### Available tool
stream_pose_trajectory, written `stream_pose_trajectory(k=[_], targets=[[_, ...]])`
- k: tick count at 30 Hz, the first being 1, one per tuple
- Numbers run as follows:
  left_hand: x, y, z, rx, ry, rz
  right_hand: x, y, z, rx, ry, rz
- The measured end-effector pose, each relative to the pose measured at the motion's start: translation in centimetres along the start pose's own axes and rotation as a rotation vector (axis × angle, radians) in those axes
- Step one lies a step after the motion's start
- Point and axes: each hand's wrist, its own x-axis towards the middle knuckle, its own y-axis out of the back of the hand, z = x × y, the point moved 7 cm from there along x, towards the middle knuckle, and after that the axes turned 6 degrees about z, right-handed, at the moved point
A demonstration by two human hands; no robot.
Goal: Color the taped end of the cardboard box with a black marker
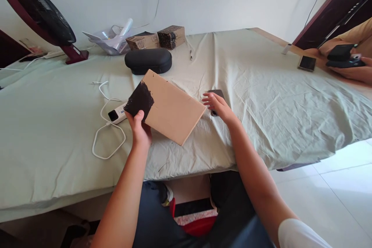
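Note:
My left hand [140, 128] grips a flat tan cardboard piece [171, 109] by its near corner, thumb on a patch of black paint [140, 100]. The board is tilted up above the pale green sheet [261, 85]. My right hand [218, 105] hovers just right of the board's edge, fingers apart and holding nothing, over a dark phone [216, 93] lying on the sheet.
A black oval case [148, 60], two small painted cardboard boxes [157, 38] and a clear plastic tray [109, 40] sit at the back. A fan [40, 15] stands far left. A white power bank [116, 114] with its cable lies left. Another person's hand [353, 64] holds a device at right.

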Motion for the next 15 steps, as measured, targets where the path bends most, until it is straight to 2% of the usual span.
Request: stream_pose_trajectory(k=[2, 4, 6, 8, 15], targets=[[0.1, 0.2, 0.2, 0.001, 0.018, 0.011, 0.2, 1.8, 0.9, -0.314, -0.073, 0.257], [0.2, 0.4, 0.3, -0.004, 0.042, 0.021, 0.1, 2.6, 1.9, -0.57, -0.214, 0.363], [0.2, 0.5, 0.6, 0.0, 0.043, 0.026, -0.1, 2.8, 2.8, -0.748, -0.328, 0.351], [0.2, 0.4, 0.9, 0.005, 0.031, 0.022, -0.1, 2.6, 3.2, -0.84, -0.36, 0.308], [0.0, 0.1, 0.6, 0.03, 0.06, -0.012, 0.1, 2.3, 3.4, -0.855, -0.392, 0.331]])
